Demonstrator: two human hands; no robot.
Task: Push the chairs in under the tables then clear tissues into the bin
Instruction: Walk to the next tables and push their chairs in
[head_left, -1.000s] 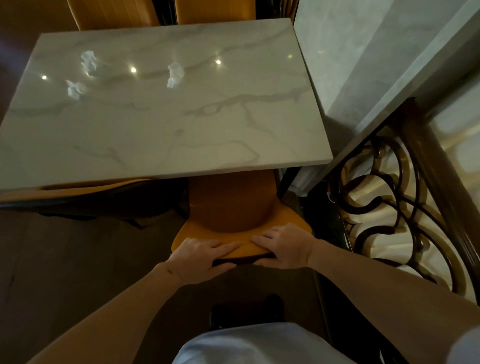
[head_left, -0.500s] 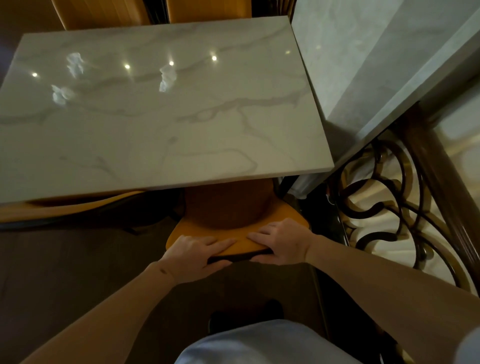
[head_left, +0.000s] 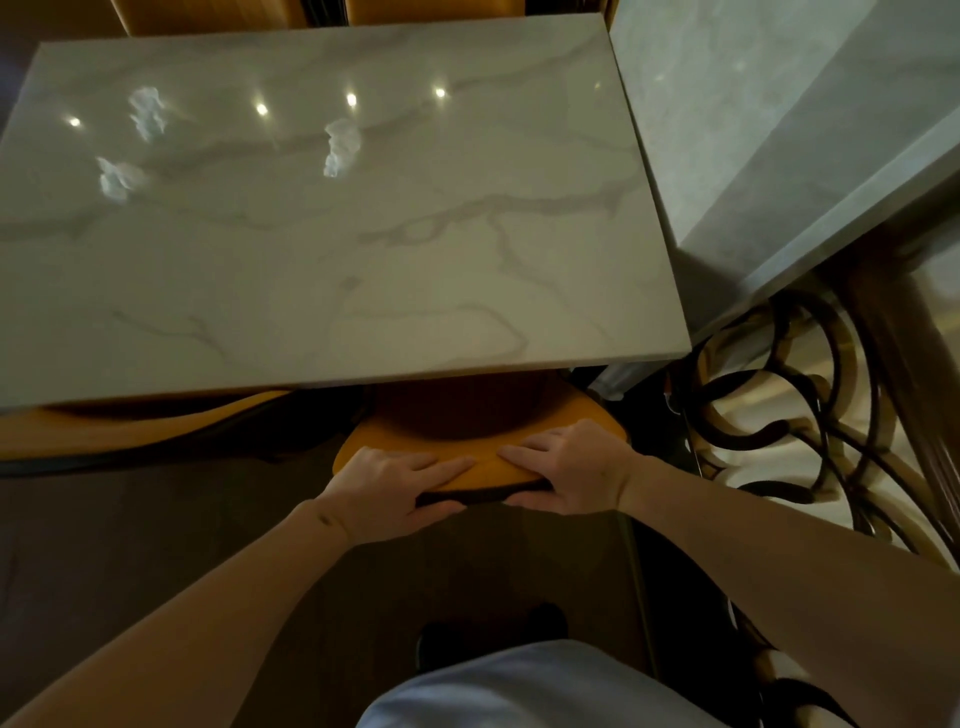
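An orange chair (head_left: 488, 467) stands in front of me with most of its seat under the near edge of the marble table (head_left: 363, 291). My left hand (head_left: 387, 486) and my right hand (head_left: 569, 467) both grip the top of its backrest, fingers over the edge. Three crumpled white tissues lie on the far part of the tabletop: one tissue (head_left: 338, 146) near the middle, a second tissue (head_left: 147, 111) at the far left, a third tissue (head_left: 115, 177) nearer on the left.
A second orange chair (head_left: 140, 423) sits under the table's left side. Two more orange chair backs (head_left: 208, 10) show beyond the far edge. A grey marble ledge (head_left: 779, 156) and a curled dark iron railing (head_left: 805, 415) close off the right. Dark wooden floor lies below.
The chair has slid further under the table with both hands on its backrest, and less of its seat shows.
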